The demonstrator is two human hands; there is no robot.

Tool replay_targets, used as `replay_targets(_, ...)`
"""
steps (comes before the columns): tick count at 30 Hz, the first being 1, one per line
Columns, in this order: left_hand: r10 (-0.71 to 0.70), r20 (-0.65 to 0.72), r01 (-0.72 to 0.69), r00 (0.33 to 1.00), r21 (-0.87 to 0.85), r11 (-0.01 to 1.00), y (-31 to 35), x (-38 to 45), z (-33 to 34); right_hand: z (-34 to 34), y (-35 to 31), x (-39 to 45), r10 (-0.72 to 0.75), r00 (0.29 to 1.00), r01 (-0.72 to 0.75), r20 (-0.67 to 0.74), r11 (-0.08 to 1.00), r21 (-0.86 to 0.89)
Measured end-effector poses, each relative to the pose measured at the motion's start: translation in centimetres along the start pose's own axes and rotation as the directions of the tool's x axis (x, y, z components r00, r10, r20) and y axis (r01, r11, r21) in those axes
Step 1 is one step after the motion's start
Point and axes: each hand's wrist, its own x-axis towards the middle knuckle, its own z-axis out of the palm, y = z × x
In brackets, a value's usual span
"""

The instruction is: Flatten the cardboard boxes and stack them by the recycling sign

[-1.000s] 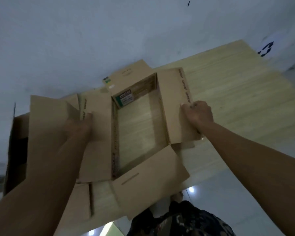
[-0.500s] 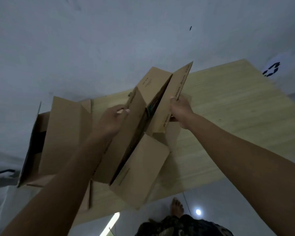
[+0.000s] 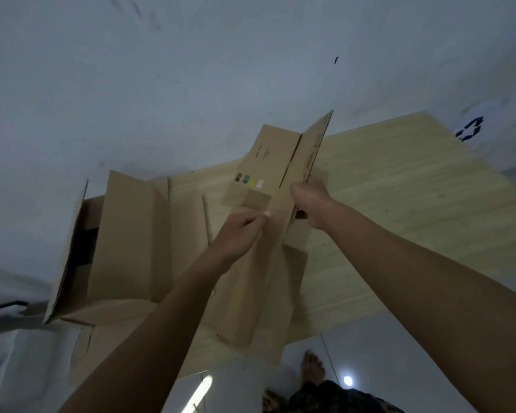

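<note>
Room: pale grey wall (image 3: 191, 84) fills the upper frame; glossy white floor (image 3: 399, 347) at the lower right, with a light glare on it.
Bench: light wood bench (image 3: 399, 204) runs from centre to the right of the frame.
Sign: black recycling sign (image 3: 470, 128) on the wall at the upper right, past the bench's far corner.
Box: brown box (image 3: 268, 234) at frame centre, folded nearly flat and held up on edge over the bench, flaps spread top and bottom; small coloured marks printed on its left face.
Left hand: left hand (image 3: 242, 231) at centre, grip curled on the box's left face, fingertips pinching the cardboard.
Right hand: right hand (image 3: 310, 204) just right of it, grip clamped round the box's right panel at the fold.
Second box: open box (image 3: 125, 239) lies at the left of the frame on the bench, flaps out, dark inside showing, just beside the held box.
Person: bare feet (image 3: 312, 365) and dark patterned clothing at the bottom edge, below the bench.
</note>
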Motion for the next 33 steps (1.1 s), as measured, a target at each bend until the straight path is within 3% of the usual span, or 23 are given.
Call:
replay_targets(3,-0.093,-0.162,0.075,0.982,-0.114,0.991,-1.3,1.0,-1.5,-1.9,0.0,-0.3,-0.088,0.996,0.088,-0.011,0.995,0.035)
replay_targets(5,-0.231,-0.214,0.194,0.949,-0.179,0.965,-2.5,1.6,-2.5,-3.0,-0.3,-0.7,-0.134,0.991,0.136,-0.030,0.985,0.109)
replay_targets(7,-0.394,-0.135,0.350,0.909,-0.263,0.899,-3.5,1.8,-2.8,-4.0,-0.8,-1.1,-0.147,0.988,0.152,-0.039,0.965,0.215)
replay_targets(9,-0.470,-0.025,0.435,0.882,-0.338,0.834,-4.1,1.8,-2.5,-4.9,-1.5,-1.6,-0.166,0.986,0.168,-0.031,0.943,0.288)
replay_targets(12,-0.492,0.048,0.455,0.869,-0.466,0.759,-4.1,1.7,-1.6,-6.1,-2.2,-2.0,-0.191,0.981,0.188,-0.023,0.927,0.325)
replay_targets(15,-0.514,0.102,0.495,0.851,-0.479,0.725,-4.4,2.8,-1.9,-7.3,-2.2,-1.9,-0.162,0.987,0.157,-0.017,0.922,0.354)
replay_targets(20,-0.480,0.349,0.590,0.805,-0.559,0.583,-5.6,4.5,-3.6,-9.8,-1.1,-2.2,-0.049,0.996,0.013,0.072,0.904,0.428)
replay_targets(23,-0.433,0.351,0.552,0.830,-0.630,0.546,-5.8,6.1,-4.0,-11.8,0.1,-2.2,0.015,0.993,-0.063,0.114,0.899,0.433)
replay_targets(29,-0.455,0.217,0.496,0.864,-0.524,0.693,-3.4,9.9,-2.5,-14.4,2.4,-1.3,0.122,0.980,-0.171,0.157,0.920,0.352)
replay_targets(33,-0.466,-0.020,0.400,0.885,-0.483,0.779,-3.7,12.1,-0.3,-16.6,3.3,1.5,0.105,0.994,-0.097,-0.027,0.973,0.209)
